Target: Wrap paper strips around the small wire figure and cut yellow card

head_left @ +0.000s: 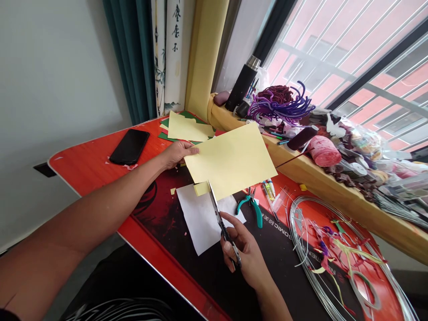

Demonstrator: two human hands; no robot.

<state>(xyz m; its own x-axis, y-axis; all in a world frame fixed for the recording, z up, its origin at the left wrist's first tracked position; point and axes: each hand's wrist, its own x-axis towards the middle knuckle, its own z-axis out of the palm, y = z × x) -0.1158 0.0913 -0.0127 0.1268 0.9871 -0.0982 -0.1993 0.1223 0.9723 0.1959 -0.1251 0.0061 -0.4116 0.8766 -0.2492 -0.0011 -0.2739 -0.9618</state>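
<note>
My left hand [182, 153] pinches the left corner of a large yellow sheet [234, 156], held above the dark mat. My right hand [241, 249] grips black-handled scissors [219, 218], with the blades pointing up at the sheet's lower edge. A small yellow piece [201, 188] lies just left of the blade tips, over white paper [197, 223]; whether it is still joined to the sheet I cannot tell. Teal-handled pliers [257, 213] rest on the mat to the right of the scissors.
A black phone [129, 147] lies on the red table [80, 154] at left, near more yellow paper [187, 127]. At right are a wire coil [306, 263] and a tape roll [376, 298]. The crowded sill holds a black flask [241, 84] and purple stems [277, 107].
</note>
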